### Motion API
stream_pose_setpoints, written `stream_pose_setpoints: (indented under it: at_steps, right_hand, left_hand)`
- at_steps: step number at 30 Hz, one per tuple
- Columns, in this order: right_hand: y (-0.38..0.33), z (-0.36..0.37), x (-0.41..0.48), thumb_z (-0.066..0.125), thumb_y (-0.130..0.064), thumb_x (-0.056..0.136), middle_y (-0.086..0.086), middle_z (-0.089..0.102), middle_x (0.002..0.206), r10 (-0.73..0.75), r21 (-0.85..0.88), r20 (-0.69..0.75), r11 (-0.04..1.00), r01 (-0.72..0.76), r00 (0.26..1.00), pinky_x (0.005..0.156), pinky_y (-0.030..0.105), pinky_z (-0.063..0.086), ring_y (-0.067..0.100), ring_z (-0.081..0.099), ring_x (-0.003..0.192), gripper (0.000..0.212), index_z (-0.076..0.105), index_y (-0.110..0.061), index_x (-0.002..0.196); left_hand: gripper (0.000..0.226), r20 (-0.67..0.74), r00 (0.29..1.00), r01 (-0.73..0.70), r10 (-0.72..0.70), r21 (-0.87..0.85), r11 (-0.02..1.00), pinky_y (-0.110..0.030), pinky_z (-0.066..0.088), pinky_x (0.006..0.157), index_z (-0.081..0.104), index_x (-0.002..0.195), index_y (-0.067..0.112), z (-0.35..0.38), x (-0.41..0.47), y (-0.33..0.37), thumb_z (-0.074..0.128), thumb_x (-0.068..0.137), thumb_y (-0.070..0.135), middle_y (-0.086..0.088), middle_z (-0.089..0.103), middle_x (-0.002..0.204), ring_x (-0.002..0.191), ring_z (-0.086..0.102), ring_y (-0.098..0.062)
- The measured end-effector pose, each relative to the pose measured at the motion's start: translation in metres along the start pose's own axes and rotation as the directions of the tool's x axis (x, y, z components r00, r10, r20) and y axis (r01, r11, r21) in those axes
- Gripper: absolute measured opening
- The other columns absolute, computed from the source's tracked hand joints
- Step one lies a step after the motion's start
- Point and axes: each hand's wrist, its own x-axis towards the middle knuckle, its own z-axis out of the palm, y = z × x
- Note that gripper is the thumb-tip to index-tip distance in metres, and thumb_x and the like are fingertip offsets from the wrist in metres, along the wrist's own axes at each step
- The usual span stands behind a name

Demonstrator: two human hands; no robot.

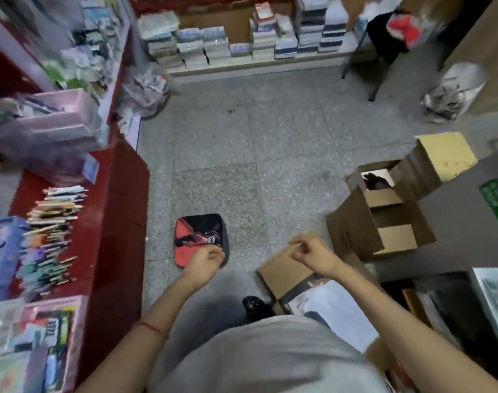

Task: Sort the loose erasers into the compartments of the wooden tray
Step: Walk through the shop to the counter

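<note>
A grey shirt (270, 361) fills the 6 o'clock edge, and 2 bare forearms reach out from it, the left one with a red string (150, 328) tied round it. The left hand (205, 259), at about 7 o'clock from centre, has its fingers curled in with the thumb meeting the fingertips, over the near edge of a red-and-black pad (198, 236) lying on the speckled floor (256, 143). The right hand (307, 251), at 5 o'clock, is curled the same way, thumb against fingertips, above a flattened carton (284, 275). Blur makes it impossible to tell whether an eraser sits in either pinch. An open cardboard box (383, 219) stands at 3 o'clock, a red counter (120, 222) with a heap of pens (52, 231) at 9 o'clock, and what look like stacked books (228, 43) at 12 o'clock.
</note>
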Motion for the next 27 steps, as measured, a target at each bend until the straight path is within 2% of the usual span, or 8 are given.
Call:
stream_pose_setpoints:
  at_steps: [3,6,9,11,15,18,21,27]
  right_hand:
    - [-0.033,-0.039,0.053,0.057,-0.010,0.091,-0.003,0.048,0.067,-0.003,0.047,-0.036,0.999,0.005,0.999,0.055,0.005,0.038,0.003,0.047,0.062,0.029,0.053,0.001,0.118]
    - [-0.054,-0.067,0.107,0.059,-0.015,0.090,0.000,0.054,0.070,0.001,0.114,-0.083,0.993,0.008,0.997,0.069,0.019,0.042,0.013,0.054,0.073,0.031,0.055,0.000,0.117]
    - [-0.066,-0.082,0.152,0.059,-0.019,0.091,0.009,0.059,0.085,0.082,0.205,-0.123,0.977,-0.056,0.989,0.071,0.025,0.042,0.018,0.055,0.081,0.030,0.056,-0.001,0.115]
    - [-0.076,-0.097,0.187,0.059,-0.024,0.091,0.008,0.059,0.087,0.143,0.251,-0.120,0.962,-0.110,0.982,0.061,0.022,0.040,0.017,0.055,0.075,0.027,0.056,-0.006,0.111]
    - [-0.100,-0.149,0.270,0.059,-0.028,0.090,0.006,0.060,0.088,0.213,0.274,-0.039,0.942,-0.195,0.976,0.057,0.020,0.041,0.011,0.055,0.068,0.021,0.054,-0.011,0.102]
    - [-0.127,-0.206,0.344,0.059,-0.029,0.090,0.008,0.060,0.091,0.260,0.234,-0.049,0.942,-0.242,0.964,0.058,0.021,0.041,0.015,0.055,0.073,0.030,0.055,-0.007,0.110]
    - [-0.161,-0.256,0.405,0.059,-0.027,0.090,0.010,0.059,0.099,0.239,0.263,-0.083,0.942,-0.210,0.967,0.068,0.023,0.042,0.019,0.056,0.087,0.033,0.054,-0.007,0.116]
    - [-0.154,-0.349,0.455,0.058,-0.022,0.091,0.012,0.064,0.102,0.349,0.775,-0.167,0.625,-0.096,0.922,0.069,0.023,0.048,0.018,0.060,0.080,0.020,0.056,-0.012,0.107]
  left_hand:
    - [0.019,-0.018,1.000,0.018,-0.020,-0.093,0.995,-0.024,0.047,0.070,0.060,0.095,-0.012,-0.035,0.069,0.036,0.048,0.093,0.003,-0.027,0.056,0.072,0.053,0.048,-0.003]
    - [0.021,-0.056,0.998,-0.033,0.028,-0.101,0.994,-0.017,0.045,0.070,0.060,0.081,0.015,-0.054,0.129,0.089,0.047,0.094,0.006,-0.001,0.057,0.073,0.064,0.050,-0.010]
    - [0.028,-0.050,0.996,-0.080,0.075,-0.108,0.991,-0.027,0.041,0.095,0.055,0.120,0.004,-0.054,0.184,0.139,0.047,0.095,0.010,-0.011,0.059,0.116,0.108,0.056,-0.025]
    - [0.035,0.004,0.996,-0.085,0.086,-0.086,0.993,-0.023,0.038,0.094,0.049,0.128,-0.001,-0.051,0.224,0.161,0.048,0.094,0.008,-0.012,0.054,0.126,0.117,0.051,-0.026]
    - [0.026,0.072,0.997,0.017,-0.002,-0.206,0.978,-0.026,0.040,0.086,0.056,0.117,0.001,-0.078,0.307,0.183,0.052,0.092,0.004,-0.014,0.057,0.122,0.110,0.053,-0.024]
    - [0.011,0.043,0.997,0.081,-0.070,-0.349,0.934,-0.029,0.042,0.070,0.060,0.088,0.011,-0.128,0.379,0.206,0.052,0.093,0.007,-0.011,0.058,0.095,0.091,0.055,-0.024]
    - [0.009,-0.033,0.997,0.065,-0.073,-0.187,0.980,-0.029,0.040,0.075,0.060,0.093,0.014,-0.172,0.445,0.247,0.052,0.093,0.010,-0.003,0.055,0.096,0.091,0.051,-0.018]
    - [0.012,0.196,0.980,-0.027,0.022,0.024,0.999,-0.031,0.042,0.080,0.061,0.082,0.013,-0.137,0.569,0.388,0.053,0.092,0.012,-0.012,0.059,0.100,0.095,0.056,-0.021]
